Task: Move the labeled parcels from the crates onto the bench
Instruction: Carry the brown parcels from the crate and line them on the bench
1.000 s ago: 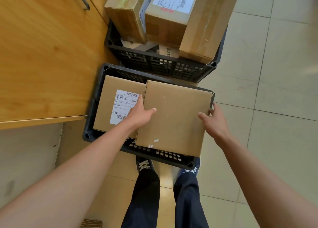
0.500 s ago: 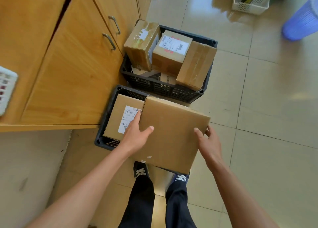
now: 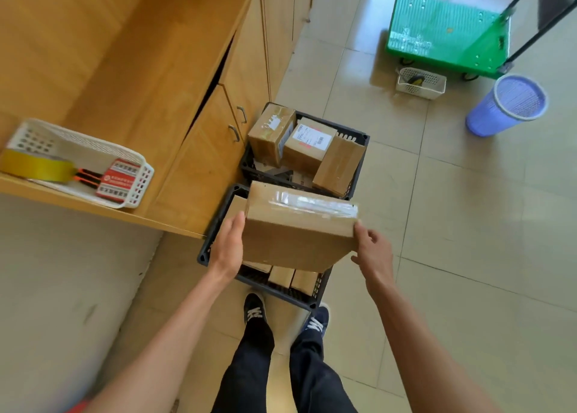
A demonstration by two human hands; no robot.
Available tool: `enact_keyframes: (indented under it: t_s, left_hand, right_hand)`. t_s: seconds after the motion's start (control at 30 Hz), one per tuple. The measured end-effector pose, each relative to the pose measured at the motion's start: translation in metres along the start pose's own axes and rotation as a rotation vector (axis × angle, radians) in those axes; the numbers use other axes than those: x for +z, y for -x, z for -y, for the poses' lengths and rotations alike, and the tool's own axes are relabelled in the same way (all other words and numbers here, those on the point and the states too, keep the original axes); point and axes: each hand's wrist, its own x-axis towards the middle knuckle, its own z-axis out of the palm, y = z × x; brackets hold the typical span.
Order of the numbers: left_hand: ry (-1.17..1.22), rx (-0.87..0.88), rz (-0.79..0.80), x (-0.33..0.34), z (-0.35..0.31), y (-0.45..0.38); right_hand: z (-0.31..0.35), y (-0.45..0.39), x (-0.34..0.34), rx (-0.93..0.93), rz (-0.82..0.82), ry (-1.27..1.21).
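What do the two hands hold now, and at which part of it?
A flat cardboard parcel, held above the near crate: left hand on its left side, right hand at its right corner.

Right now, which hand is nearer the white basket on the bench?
Left. The left hand grips the held parcel on its bench-side edge, toward the white basket; the right hand holds the far edge.
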Motion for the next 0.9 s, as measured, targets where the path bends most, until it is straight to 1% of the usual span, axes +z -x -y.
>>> enact_keyframes:
  t_s: [0.1,0.27,0.4,0.5,0.57,0.67,0.77,0.9]
  left_hand:
    - [0.046,-0.012,-0.055,-0.009,-0.014,0.018]
    - [0.167,-0.024,-0.090,-0.015,-0.040,0.034]
    - [0.219,-0.100,-0.048,-0.014,-0.048,0.047]
    - [0.245,-0.143,-0.062,-0.013,-0.049,0.058]
    - [0.294,-0.162,-0.095,-0.012,-0.046,0.064]
    - [0.380,-0.140,-0.134,-0.009,-0.041,0.074]
    - [0.454,-0.101,-0.186,0.001,-0.041,0.082]
    - [0.482,-0.046,-0.232,0.025,-0.051,0.094]
  right_hand:
    - [0.008,0.017,-0.015,-0.094,0.108,0.005]
    - [0.019,0.029,-0.036,-0.193,0.255,0.046]
    - [0.022,0.033,-0.044,-0.288,0.331,0.058]
    - [0.024,0.037,-0.050,-0.362,0.352,0.079]
    - [0.026,0.040,-0.055,-0.372,0.356,0.092]
    - [0.029,0.047,-0.062,-0.376,0.358,0.094]
    - [0.034,0.059,-0.065,-0.383,0.353,0.045]
    - [0.045,0.086,-0.056,-0.316,0.356,-0.111]
